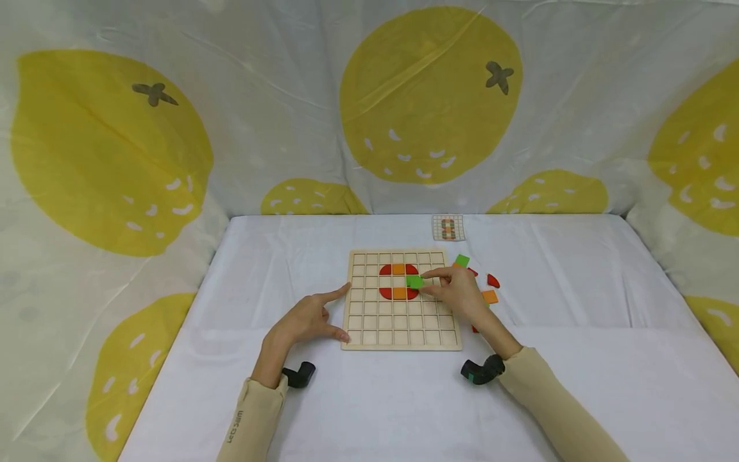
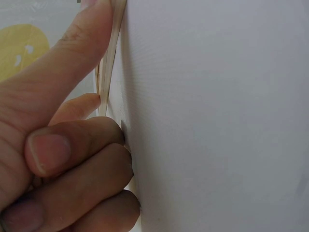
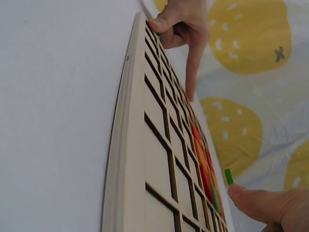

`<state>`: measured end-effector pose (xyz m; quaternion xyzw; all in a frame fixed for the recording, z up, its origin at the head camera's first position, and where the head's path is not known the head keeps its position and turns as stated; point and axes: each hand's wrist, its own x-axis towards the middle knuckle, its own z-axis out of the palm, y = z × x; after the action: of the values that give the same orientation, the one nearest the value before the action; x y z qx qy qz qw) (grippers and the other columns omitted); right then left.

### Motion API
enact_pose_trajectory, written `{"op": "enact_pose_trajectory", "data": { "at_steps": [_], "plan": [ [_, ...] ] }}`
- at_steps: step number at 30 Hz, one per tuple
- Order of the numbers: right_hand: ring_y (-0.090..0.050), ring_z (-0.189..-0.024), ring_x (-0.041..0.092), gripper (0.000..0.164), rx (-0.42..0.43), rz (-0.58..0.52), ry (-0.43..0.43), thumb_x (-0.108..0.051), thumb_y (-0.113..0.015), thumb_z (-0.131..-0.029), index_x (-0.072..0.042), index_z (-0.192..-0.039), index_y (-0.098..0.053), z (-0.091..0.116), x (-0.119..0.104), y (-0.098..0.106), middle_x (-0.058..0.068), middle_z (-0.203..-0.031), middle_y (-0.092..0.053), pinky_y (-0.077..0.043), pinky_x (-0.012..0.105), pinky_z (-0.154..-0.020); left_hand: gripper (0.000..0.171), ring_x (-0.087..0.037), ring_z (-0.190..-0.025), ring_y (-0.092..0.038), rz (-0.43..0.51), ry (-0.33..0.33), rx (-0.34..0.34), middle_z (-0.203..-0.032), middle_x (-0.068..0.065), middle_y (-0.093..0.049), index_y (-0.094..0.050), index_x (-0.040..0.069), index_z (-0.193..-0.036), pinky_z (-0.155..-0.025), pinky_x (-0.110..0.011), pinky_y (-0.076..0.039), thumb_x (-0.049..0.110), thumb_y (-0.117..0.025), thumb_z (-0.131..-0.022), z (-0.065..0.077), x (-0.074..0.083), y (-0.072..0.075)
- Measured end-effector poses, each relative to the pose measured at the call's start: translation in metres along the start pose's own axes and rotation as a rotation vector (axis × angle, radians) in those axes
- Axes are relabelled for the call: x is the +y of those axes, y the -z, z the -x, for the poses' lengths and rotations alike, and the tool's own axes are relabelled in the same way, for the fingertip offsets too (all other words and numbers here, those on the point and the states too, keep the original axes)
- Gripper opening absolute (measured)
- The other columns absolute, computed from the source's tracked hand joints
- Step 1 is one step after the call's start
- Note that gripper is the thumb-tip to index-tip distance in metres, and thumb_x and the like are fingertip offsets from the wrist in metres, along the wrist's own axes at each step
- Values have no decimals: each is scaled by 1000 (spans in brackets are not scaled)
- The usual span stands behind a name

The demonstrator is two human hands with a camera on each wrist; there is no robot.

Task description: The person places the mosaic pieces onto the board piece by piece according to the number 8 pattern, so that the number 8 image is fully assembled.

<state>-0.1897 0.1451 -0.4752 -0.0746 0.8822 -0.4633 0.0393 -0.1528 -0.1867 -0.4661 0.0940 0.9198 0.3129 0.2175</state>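
Observation:
A wooden grid board (image 1: 369, 324) lies flat on the white-covered table. Red rounded pieces (image 1: 385, 270) and orange square tiles (image 1: 399, 293) sit in some of its cells. My right hand (image 1: 458, 290) pinches a green square tile (image 1: 414, 282) between thumb and fingers, just above the board's upper right part. In the right wrist view, the held tile (image 3: 229, 176) shows at the fingertip, and a separate green piece (image 3: 215, 200) lies on the board. My left hand (image 1: 306, 317) touches the board's left edge with extended index finger and thumb; its other fingers (image 2: 91, 166) are curled in.
To the right of the board lie loose pieces, among them a green tile (image 1: 462, 260), a red piece (image 1: 493, 281) and an orange tile (image 1: 489, 296). Behind the board is a small pattern card (image 1: 448, 228). Lemon-printed fabric (image 1: 288, 96) walls the table.

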Motion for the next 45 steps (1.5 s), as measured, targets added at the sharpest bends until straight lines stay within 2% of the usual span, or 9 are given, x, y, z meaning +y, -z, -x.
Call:
{"op": "enact_pose_trajectory", "data": {
  "at_steps": [3,7,14,28,39,45],
  "plan": [
    [-30,-53,15,29,-22,-18,7,-17,-87,-84,-4,-110,-81,-4,-6,-11,-2,-56,-31,-22,24,-51,113,-10,-56,-28,-3,7,0,-60,6,-32,-34,37,-161,-56,-25,-28,40,-96,-67,-1,0,0],
    [-34,-51,12,28,-42,-14,26,-18,-87,-85,-5,-109,-81,-11,-12,-25,-3,-55,-35,-27,23,-50,113,-10,-56,-28,-2,10,-3,-60,6,-31,-34,37,-161,-57,-25,-28,40,-96,-67,-1,-1,-1],
    [-34,-53,12,24,-27,13,91,-17,-86,-86,-4,-106,-81,-22,-20,-41,-3,-55,-36,-28,23,-54,113,-10,-56,-28,9,16,7,-60,6,-31,-35,38,-161,-56,-25,-27,40,-96,-66,0,-1,0],
    [-33,-56,12,26,-52,19,76,-16,-83,-89,-4,-111,-80,-25,-23,-45,-3,-57,-36,-27,24,-56,113,-11,-55,-27,-4,25,2,-59,5,-31,-35,38,-161,-57,-26,-27,39,-96,-66,1,1,0],
    [-33,-52,12,20,-46,-1,82,-16,-82,-89,-6,-106,-82,-29,-23,-50,-3,-54,-37,-27,24,-54,112,-11,-56,-28,1,27,7,-60,4,-33,-35,39,-160,-57,-27,-26,39,-96,-66,1,1,-1],
    [-34,-52,11,19,-24,28,87,-16,-84,-87,-6,-103,-82,-31,-23,-55,-4,-54,-38,-27,24,-54,112,-11,-56,-28,4,20,8,-60,5,-32,-35,39,-161,-57,-26,-27,39,-96,-67,2,1,0]
  ]
}}
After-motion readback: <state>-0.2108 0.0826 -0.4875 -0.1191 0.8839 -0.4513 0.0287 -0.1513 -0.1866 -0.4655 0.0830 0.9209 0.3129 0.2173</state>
